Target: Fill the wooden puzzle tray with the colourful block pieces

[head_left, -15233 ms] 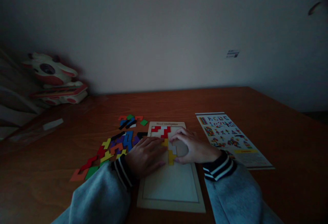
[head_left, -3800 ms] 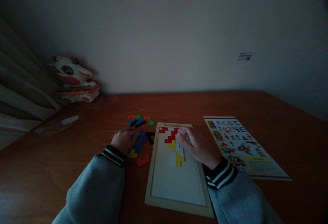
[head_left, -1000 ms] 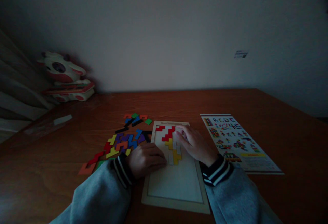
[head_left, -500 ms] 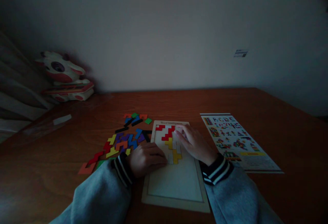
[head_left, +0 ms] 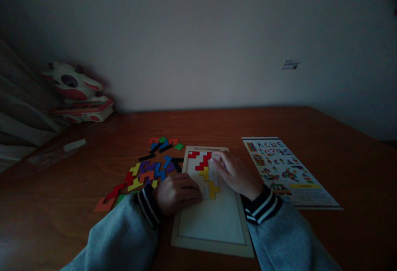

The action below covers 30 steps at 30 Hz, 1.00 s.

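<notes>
- Step in hand, your judgement: arranging flat pieces inside the wooden tray [head_left: 212, 250], which lies on the table [head_left: 310, 138].
- Inside it you see red pieces [head_left: 204, 162], yellow pieces [head_left: 214, 189] and a pale piece [head_left: 206, 190], grouped in the upper part.
- Your left hand [head_left: 176, 193] lies palm down across the tray's left edge, fingers close together, tips beside the pale piece; touching or pinching, you cannot tell.
- Your right hand [head_left: 235, 172] is half curled, thumb near forefinger, beside the red; anything pinched there, you cannot tell.
- Next move likely calls for lining up edges squarely without nudging neighbours.
</notes>
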### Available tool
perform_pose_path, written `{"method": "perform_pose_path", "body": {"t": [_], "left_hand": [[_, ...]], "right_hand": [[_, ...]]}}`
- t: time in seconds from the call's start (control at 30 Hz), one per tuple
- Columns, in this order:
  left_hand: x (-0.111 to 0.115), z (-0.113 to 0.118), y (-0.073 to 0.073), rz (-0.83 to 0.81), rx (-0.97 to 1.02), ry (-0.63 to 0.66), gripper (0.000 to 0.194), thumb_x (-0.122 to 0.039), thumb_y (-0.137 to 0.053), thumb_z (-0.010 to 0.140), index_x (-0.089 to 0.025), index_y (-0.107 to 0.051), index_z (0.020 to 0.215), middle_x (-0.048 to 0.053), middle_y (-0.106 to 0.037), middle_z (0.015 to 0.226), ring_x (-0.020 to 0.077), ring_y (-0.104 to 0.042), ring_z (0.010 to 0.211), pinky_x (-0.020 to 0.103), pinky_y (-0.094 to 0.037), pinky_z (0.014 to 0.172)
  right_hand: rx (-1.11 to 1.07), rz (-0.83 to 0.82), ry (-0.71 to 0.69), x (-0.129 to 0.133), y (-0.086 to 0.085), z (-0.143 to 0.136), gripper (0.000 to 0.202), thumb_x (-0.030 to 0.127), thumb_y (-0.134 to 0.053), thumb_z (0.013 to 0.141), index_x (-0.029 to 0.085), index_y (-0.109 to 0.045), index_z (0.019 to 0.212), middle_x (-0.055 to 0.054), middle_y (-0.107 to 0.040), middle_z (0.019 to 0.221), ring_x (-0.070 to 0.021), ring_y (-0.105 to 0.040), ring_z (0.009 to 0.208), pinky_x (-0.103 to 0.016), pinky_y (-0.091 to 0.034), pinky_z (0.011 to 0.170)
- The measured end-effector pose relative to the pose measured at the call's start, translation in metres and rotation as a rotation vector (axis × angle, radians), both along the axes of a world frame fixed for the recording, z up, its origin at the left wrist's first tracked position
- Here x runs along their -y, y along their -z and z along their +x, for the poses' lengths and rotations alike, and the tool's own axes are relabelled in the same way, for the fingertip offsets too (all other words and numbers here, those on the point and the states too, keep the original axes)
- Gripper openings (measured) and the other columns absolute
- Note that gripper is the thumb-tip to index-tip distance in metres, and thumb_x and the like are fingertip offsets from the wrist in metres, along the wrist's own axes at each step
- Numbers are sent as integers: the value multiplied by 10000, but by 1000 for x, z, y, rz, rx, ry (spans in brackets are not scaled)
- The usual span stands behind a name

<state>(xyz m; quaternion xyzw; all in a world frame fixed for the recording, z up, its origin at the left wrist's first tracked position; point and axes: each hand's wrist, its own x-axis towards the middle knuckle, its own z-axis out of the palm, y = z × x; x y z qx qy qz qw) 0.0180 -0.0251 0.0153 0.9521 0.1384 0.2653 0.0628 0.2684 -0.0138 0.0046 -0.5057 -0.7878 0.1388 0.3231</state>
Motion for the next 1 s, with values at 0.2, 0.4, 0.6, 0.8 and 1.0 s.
{"method": "perform_pose_path", "body": {"t": [0.2, 0.4, 0.6, 0.8, 1.0], "left_hand": [[0, 0, 0, -1, -9, 2, 138, -249, -588, 962, -195, -714, 976, 50, -735, 930, 157, -668, 836, 278, -529, 738], [2, 0, -6, 21, -7, -27, 161, -263, -580, 961, -181, -718, 956, 58, -732, 907, 156, -670, 808, 277, -536, 722], [-4, -6, -4, 95, 33, -331, 177, -236, -548, 957, -182, -717, 964, 66, -727, 921, 173, -663, 809, 302, -568, 732], [-25, -39, 2, 204, -42, -721, 251, -219, -467, 970, -166, -705, 1030, 98, -720, 1055, 238, -676, 946, 395, -587, 843], [-36, -60, 12, 138, -180, -803, 239, -230, -487, 956, -193, -715, 1016, 67, -753, 1010, 213, -710, 903, 356, -594, 835]], "right_hand": [[6, -5, 0, 0, -1, 0, 369, 471, -367, 1019, 196, -576, 1149, -85, -676, 1008, -215, -645, 912, -388, -507, 821], [3, -10, 0, -1, 0, 0, 359, 458, -363, 1022, 199, -574, 1155, -95, -675, 1035, -223, -646, 940, -400, -509, 842], [-18, -35, -9, -1, 5, 2, 368, 475, -363, 1018, 209, -574, 1160, -102, -670, 1069, -226, -647, 957, -414, -517, 865], [-23, -31, -10, -1, 4, 2, 384, 482, -362, 1016, 212, -579, 1181, -108, -673, 1104, -228, -646, 1002, -420, -509, 906], [-13, -60, -5, 0, 2, 2, 381, 482, -363, 1017, 210, -583, 1170, -98, -677, 1087, -220, -657, 962, -408, -520, 869]]}}
